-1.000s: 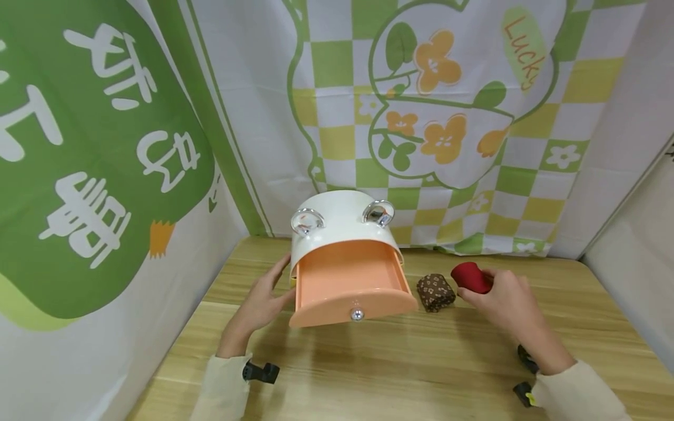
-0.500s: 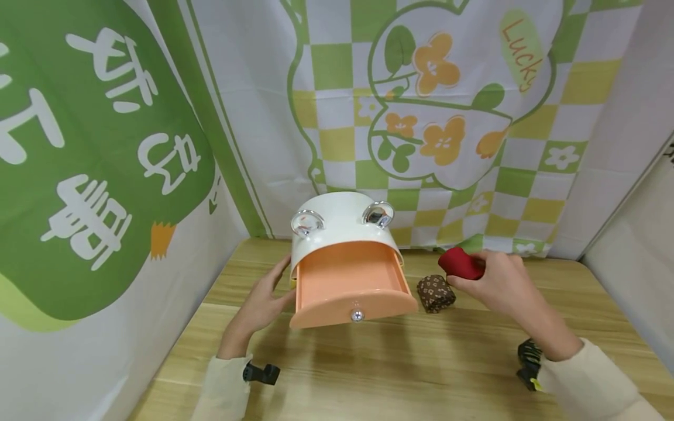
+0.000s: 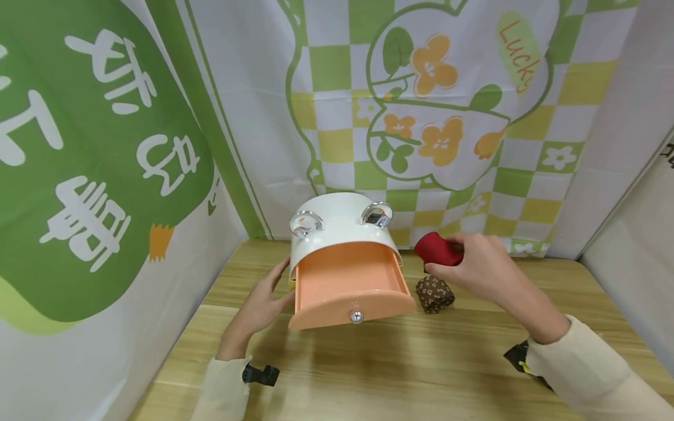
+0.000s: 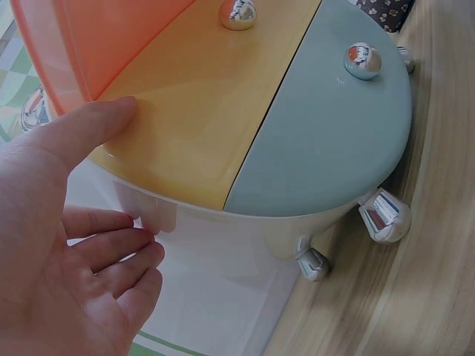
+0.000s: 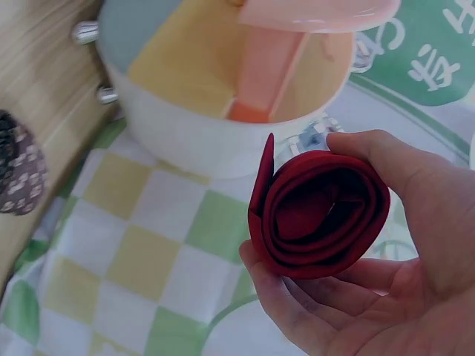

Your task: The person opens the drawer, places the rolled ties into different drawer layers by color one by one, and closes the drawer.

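A rolled-up red tie [image 3: 438,249] is held between thumb and fingers of my right hand [image 3: 481,266], above the table. The right wrist view looks into the spiral end of the tie [image 5: 319,215], with a loose pointed end sticking up. Left of it stands a white drawer box [image 3: 339,213] with silver eye-like rings. Its top orange drawer [image 3: 355,304] is pulled out. My left hand [image 3: 261,307] touches the box's left side; the left wrist view shows the thumb on the yellow drawer front [image 4: 200,119] and the other fingers relaxed beside the side wall.
A brown floral rolled tie [image 3: 434,294] lies on the wooden table [image 3: 389,368], just right of the box. A blue-grey lower drawer front [image 4: 326,126] and silver feet [image 4: 386,215] show in the left wrist view. A printed cloth [image 3: 337,117] hangs close behind.
My right hand has moved left and up with the red tie, from right of the brown tie to above it, nearer the box. The left hand and box stay put.
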`<action>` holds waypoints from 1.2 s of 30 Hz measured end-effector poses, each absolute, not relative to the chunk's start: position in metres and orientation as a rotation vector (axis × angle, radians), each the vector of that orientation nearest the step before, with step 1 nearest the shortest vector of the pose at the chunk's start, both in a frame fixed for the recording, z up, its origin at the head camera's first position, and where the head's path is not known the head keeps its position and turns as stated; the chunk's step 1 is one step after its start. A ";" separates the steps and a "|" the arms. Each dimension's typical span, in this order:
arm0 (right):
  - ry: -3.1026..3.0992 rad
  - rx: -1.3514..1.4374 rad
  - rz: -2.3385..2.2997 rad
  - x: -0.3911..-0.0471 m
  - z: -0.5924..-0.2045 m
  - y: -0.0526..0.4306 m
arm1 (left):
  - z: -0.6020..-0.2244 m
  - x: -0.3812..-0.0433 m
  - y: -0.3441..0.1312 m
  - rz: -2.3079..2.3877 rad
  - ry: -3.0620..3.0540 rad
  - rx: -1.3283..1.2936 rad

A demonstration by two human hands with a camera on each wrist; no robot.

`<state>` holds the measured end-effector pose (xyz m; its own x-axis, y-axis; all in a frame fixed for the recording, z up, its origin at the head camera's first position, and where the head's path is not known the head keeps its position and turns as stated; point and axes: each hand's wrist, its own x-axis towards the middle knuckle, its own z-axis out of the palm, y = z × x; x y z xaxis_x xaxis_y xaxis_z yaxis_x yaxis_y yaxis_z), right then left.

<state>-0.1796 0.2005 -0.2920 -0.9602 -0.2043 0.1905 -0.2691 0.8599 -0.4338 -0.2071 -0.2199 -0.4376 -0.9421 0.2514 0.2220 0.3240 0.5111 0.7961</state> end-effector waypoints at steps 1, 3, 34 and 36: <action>-2.896 0.379 0.717 -0.179 -0.289 0.198 | -0.437 -0.207 -0.220 -1.428 -2.663 -0.506; -2.897 0.390 0.760 -0.179 -0.285 0.192 | -0.437 -0.207 -0.219 -1.423 -2.667 -0.507; -2.844 0.721 0.913 -0.185 -0.282 0.110 | -0.437 -0.209 -0.218 -1.418 -2.650 -0.527; -2.847 0.738 0.911 -0.185 -0.284 0.106 | -0.437 -0.208 -0.218 -1.423 -2.644 -0.522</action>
